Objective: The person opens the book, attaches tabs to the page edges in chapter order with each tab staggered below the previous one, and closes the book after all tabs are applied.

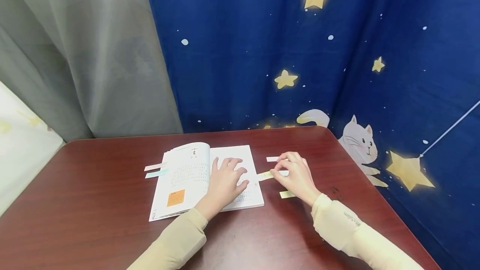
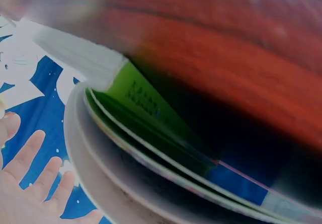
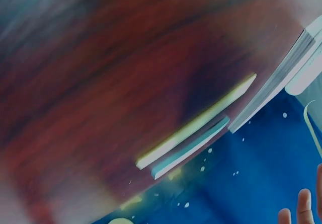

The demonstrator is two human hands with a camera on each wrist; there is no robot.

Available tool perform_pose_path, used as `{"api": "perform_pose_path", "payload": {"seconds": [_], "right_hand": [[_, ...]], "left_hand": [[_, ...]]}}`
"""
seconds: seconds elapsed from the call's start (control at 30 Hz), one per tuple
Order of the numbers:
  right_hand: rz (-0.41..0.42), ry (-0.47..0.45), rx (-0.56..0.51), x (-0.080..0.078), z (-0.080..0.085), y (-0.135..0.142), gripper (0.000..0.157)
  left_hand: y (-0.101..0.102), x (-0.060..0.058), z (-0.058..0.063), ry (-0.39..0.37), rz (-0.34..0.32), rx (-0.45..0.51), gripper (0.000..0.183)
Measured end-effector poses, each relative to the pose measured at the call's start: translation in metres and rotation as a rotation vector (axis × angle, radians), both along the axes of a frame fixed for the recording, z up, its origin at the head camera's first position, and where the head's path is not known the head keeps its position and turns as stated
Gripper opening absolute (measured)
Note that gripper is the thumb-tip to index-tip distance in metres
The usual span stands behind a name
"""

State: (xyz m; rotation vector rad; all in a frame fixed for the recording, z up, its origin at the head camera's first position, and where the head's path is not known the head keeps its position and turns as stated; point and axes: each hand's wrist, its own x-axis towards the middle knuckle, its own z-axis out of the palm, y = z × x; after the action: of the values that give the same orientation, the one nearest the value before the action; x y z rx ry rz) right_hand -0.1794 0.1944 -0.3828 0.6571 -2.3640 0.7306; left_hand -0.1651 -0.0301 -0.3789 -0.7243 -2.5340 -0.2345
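Observation:
An open book (image 1: 187, 174) lies on the table, its left pages bulging upward and an orange block printed low on the left page. My left hand (image 1: 225, 177) is over the right page beside the gutter, fingers spread and loosely bent. With thumb and index finger, my right hand (image 1: 296, 176) pinches a yellow paper bookmark strip (image 1: 265, 176), whose far end meets the book's right edge. The left wrist view shows the green inside of the book's cover (image 2: 133, 90) below curved pages, with the left fingers (image 2: 50, 171) to the side.
Right of the book lie a white strip (image 1: 272, 159), a pale yellow strip (image 1: 286, 194) and a pale blue strip (image 1: 285, 173) partly behind the right hand. Pink (image 1: 153, 167) and light blue (image 1: 155, 173) strips stick out from the left pages. Curtains hang behind the brown table (image 1: 93, 195).

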Motion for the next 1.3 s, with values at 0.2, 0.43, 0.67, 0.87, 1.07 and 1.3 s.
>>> {"api": "perform_pose_path", "payload": {"seconds": [0.2, 0.43, 0.67, 0.87, 1.07, 1.3], "right_hand": [[-0.06, -0.026, 0.007, -0.003, -0.003, -0.008, 0.013], [-0.097, -0.062, 0.02, -0.01, -0.006, -0.013, 0.014], [-0.111, -0.105, 0.062, -0.012, -0.01, -0.015, 0.014], [-0.1, -0.108, 0.085, -0.011, -0.012, -0.015, 0.015], [-0.107, -0.098, 0.082, -0.01, -0.013, -0.012, 0.016], [-0.108, -0.112, 0.085, -0.01, -0.014, -0.01, 0.017]], "left_hand": [[0.005, -0.003, -0.002, 0.015, 0.003, -0.006, 0.022], [0.011, -0.008, -0.005, -0.021, 0.013, -0.04, 0.022], [0.014, -0.008, -0.009, -0.061, 0.023, -0.098, 0.023], [0.016, -0.008, -0.013, -0.073, 0.009, -0.16, 0.02], [0.018, -0.007, -0.017, -0.091, -0.006, -0.181, 0.02], [0.021, -0.006, -0.018, -0.092, -0.013, -0.198, 0.02]]}}
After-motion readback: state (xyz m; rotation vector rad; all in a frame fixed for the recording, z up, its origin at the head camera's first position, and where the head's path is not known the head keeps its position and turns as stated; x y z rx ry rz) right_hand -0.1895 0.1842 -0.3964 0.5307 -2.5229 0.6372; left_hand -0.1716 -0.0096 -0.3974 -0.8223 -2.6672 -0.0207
